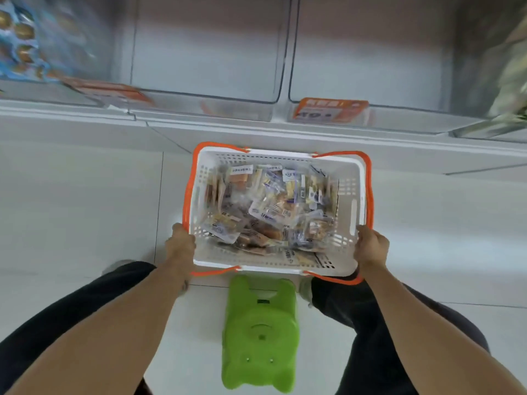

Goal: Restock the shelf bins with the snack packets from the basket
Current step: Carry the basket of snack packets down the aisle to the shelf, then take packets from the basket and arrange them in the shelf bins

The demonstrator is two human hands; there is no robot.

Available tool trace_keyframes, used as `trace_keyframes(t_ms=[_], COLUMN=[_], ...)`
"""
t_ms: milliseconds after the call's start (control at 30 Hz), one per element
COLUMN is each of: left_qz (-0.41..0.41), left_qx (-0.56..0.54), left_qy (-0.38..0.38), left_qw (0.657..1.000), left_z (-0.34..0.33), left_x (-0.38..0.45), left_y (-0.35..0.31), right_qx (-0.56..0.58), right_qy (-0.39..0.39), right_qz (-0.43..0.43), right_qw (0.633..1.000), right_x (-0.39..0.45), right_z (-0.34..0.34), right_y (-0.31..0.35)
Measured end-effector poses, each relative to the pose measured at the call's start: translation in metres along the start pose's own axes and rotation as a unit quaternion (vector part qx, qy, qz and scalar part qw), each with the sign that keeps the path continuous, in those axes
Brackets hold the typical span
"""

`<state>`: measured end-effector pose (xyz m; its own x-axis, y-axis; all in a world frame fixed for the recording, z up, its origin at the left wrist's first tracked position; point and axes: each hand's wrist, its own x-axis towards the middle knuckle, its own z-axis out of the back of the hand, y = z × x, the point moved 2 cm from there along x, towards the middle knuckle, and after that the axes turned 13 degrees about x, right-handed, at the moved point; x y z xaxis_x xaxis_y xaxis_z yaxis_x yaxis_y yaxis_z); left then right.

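Both hands are gripping the basket (346,192) by its side rims: left hand (180,243) curled over the left edge, right hand (371,246) over the right. Snack packets (268,212) are lying heaped inside. The basket is sitting low before clear shelf bins (205,81). A green stool (261,334) is standing between the person's legs.
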<state>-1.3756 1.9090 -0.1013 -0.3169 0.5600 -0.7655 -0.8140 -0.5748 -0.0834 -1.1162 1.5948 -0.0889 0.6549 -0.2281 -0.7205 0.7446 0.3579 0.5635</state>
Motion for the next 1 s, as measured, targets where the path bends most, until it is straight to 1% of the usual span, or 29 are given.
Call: trace_keyframes(t_ms=[67,100,133,167,200,233,267,300,367,400,467,533,600,633,733,767,867,967,1000], left_qz=[-0.032,-0.042,-0.053,-0.069,-0.103,-0.147,-0.192,-0.228,-0.289,-0.318,-0.384,-0.448,-0.504,-0.516,-0.509,-0.506,-0.525,-0.509,-0.506], left_qx=[0.06,0.113,0.163,0.192,0.202,0.198,0.192,0.194,0.222,0.239,0.277,0.287,0.305,0.326,0.385,0.397,0.393,0.389,0.394], left_qy=[0.014,0.0,-0.037,-0.07,-0.093,-0.101,-0.096,-0.073,-0.002,0.032,0.09,0.104,0.09,0.09,0.142,0.151,0.132,0.117,0.12], left_qw=[0.998,0.993,0.985,0.977,0.97,0.964,0.958,0.951,0.931,0.917,0.877,0.84,0.803,0.787,0.756,0.751,0.743,0.759,0.758], left_z=[0.002,0.005,0.009,0.013,0.013,0.011,0.003,-0.008,-0.035,-0.048,-0.076,-0.103,-0.127,-0.137,-0.172,-0.179,-0.193,-0.194,-0.193], left_x=[0.014,0.016,0.016,0.012,0.006,-0.001,-0.004,-0.008,-0.018,-0.02,-0.023,-0.021,-0.015,-0.014,0.003,0.006,0.011,0.003,-0.002], left_y=[-0.004,-0.009,-0.015,-0.022,-0.031,-0.039,-0.046,-0.053,-0.068,-0.073,-0.08,-0.086,-0.092,-0.094,-0.089,-0.087,-0.085,-0.081,-0.078], right_qx=[-0.061,-0.103,-0.151,-0.193,-0.216,-0.224,-0.229,-0.244,-0.279,-0.293,-0.308,-0.326,-0.368,-0.388,-0.447,-0.445,-0.384,-0.399,-0.416], right_qy=[0.025,0.03,0.025,-0.001,-0.026,-0.036,-0.027,0.0,0.069,0.099,0.141,0.157,0.169,0.17,0.164,0.153,0.111,0.103,0.102], right_qz=[-0.006,-0.004,0.004,0.02,0.047,0.087,0.126,0.156,0.189,0.195,0.197,0.2,0.21,0.22,0.276,0.294,0.347,0.341,0.335], right_qw=[0.998,0.994,0.988,0.981,0.975,0.97,0.965,0.957,0.939,0.931,0.92,0.911,0.89,0.879,0.835,0.832,0.849,0.845,0.839], right_x=[0.017,0.023,0.027,0.029,0.028,0.026,0.026,0.027,0.032,0.035,0.042,0.057,0.07,0.077,0.09,0.093,0.094,0.084,0.079], right_z=[0.005,0.008,0.012,0.014,0.014,0.011,0.004,-0.007,-0.035,-0.051,-0.08,-0.102,-0.119,-0.126,-0.142,-0.146,-0.149,-0.142,-0.138], right_y=[-0.001,0.001,0.004,0.009,0.018,0.026,0.034,0.04,0.05,0.052,0.049,0.037,0.024,0.017,-0.001,-0.004,-0.009,-0.012,-0.013])
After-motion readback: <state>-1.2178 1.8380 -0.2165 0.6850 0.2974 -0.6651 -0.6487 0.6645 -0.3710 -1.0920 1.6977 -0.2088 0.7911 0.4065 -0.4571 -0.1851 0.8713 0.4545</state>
